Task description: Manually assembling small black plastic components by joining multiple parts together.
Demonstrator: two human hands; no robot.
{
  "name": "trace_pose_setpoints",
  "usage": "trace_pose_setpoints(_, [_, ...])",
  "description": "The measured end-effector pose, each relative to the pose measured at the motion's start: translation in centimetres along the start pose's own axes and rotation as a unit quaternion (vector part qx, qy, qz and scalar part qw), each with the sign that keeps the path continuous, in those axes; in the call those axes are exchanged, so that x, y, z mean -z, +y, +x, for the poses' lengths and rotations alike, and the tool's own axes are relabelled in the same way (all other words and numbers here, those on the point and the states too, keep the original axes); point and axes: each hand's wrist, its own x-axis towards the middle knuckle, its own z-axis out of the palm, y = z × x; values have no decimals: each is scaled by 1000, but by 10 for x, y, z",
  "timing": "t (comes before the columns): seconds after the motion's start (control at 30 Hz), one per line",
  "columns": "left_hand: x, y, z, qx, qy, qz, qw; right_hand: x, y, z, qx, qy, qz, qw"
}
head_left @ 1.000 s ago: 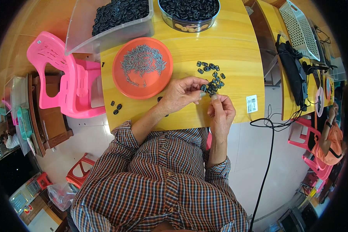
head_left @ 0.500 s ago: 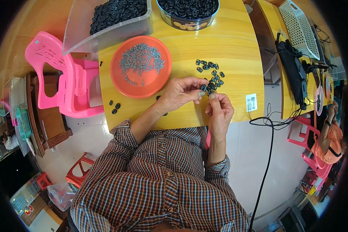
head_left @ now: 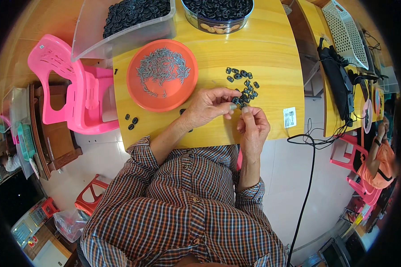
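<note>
My left hand (head_left: 209,107) reaches in over the yellow table, thumb and index finger closed around a small black plastic piece with two holes (head_left: 235,101). Right beside it, the fingertips of my right hand (head_left: 254,127) are pinched together; what is between them is too small and covered to make out. Just beyond both hands lies a loose cluster of the same black two-hole pieces (head_left: 248,87). To the left stands an orange-red round dish (head_left: 136,95) with many small grey metal screws or pins (head_left: 162,66) in it.
A clear plastic bin (head_left: 133,44) and a round tin (head_left: 216,27), both full of black pieces, stand at the back. A few black pieces (head_left: 134,120) lie at the table's left. A white label (head_left: 289,117) is at the right edge; a pink chair (head_left: 84,98) stands left.
Both hands stay almost in place, fingertips still close together. The view has shifted very slightly; nothing else has visibly moved.
</note>
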Motion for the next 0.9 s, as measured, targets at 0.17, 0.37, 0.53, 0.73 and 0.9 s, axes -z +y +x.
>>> trace_pose_setpoints(0.17, [5,-4,1,6,-30,-13,999,-1,0,-1,3,2,-1,1000])
trace_pose_setpoints(0.37, [0,-1,1,-2,-17,-31,999,-1,0,-1,5,1,4,1000])
trace_pose_setpoints(0.53, [1,-1,1,4,-15,-31,999,-2,1,0,7,6,-3,1000])
trace_pose_setpoints(0.73, [2,-1,0,4,-16,-19,1000,-2,1,-1,11,2,-15,1000])
trace_pose_setpoints(0.9, [2,-1,-1,-6,-31,-13,999,-2,1,-1,10,-1,-22,1000])
